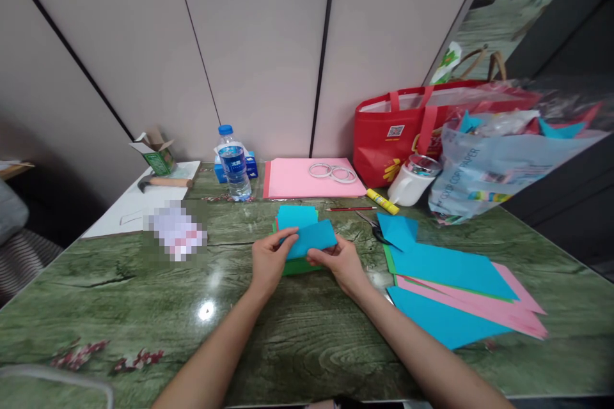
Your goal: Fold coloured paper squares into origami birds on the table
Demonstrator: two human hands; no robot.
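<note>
A small blue paper rectangle [313,238] is held tilted between my two hands. My left hand [272,257] pinches its left end between thumb and fingers. At the lower right corner, my right hand [341,261] grips it the same way. Beneath and behind it lies a small stack of coloured paper, with a blue sheet [296,215] at the far end and a green sheet [300,266] showing at the near edge. The held piece partly hides this stack.
To the right lie blue sheets [446,268], pink sheets [520,316] and scissors [378,230]. Behind are a pencil [352,209], glue stick [382,201], white mug [413,182], red bag [378,140] and pink paper [292,177]. A water bottle [234,166] and hammer [165,183] stand or lie left.
</note>
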